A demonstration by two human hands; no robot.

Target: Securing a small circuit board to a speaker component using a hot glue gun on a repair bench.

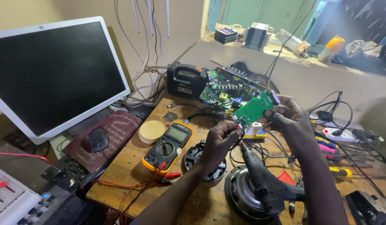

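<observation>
Holding one small green board up over counter: left hand pinches its low end, right hand grips top end. One yellow meter, one mouse, one white screen, one round wood disc. Wood counter crowded, wires everywhere, tan wall behind.

Multimeter on table, right of mouse, before monitor.
</observation>
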